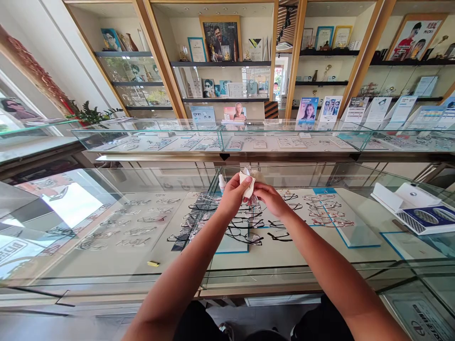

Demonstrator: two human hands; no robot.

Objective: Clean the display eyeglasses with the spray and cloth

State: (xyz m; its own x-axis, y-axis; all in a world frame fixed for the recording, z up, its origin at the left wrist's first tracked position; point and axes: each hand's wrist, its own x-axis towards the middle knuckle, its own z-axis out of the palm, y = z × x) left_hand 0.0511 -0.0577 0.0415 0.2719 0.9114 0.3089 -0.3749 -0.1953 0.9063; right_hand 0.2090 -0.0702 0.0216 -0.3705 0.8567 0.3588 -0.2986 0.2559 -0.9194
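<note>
Both hands meet above the glass display case (181,277). My left hand (232,192) is closed, pinching a cream cloth (246,185) with the thumb on top. My right hand (269,196) is closed on a pair of glasses (253,200) with clear lenses, just right of the cloth and touching it. Part of the glasses is hidden by the cloth and fingers. A small white bottle (222,183) stands just left of my left hand. Beneath the glass, dark-framed glasses (245,234) lie in rows under my forearms.
An open white and blue box (421,213) sits at the right on the counter. A yellow piece (153,264) is at the front left. Another glass showcase (284,142) crosses behind, with standing cards (308,110) on top.
</note>
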